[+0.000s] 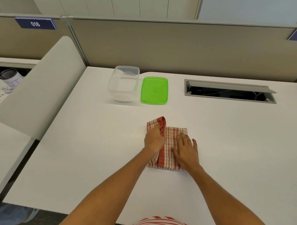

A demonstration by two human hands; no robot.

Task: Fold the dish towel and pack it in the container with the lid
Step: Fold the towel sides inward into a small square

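A red-and-white striped dish towel (170, 136) lies partly folded in the middle of the white desk (230, 151). My left hand (153, 139) grips the towel's left edge, and a fold of cloth rises above its fingers. My right hand (186, 149) rests flat, fingers spread, pressing on the towel's right half. Farther back stands a clear plastic container (124, 83), uncovered and with nothing inside. Its green lid (154, 90) lies flat on the desk just to the container's right.
A cable slot with an open grey flap (229, 91) is cut into the desk at the back right. A beige partition (175, 47) walls off the rear. A white curved divider (42, 85) stands on the left, with a neighbouring desk beyond it.
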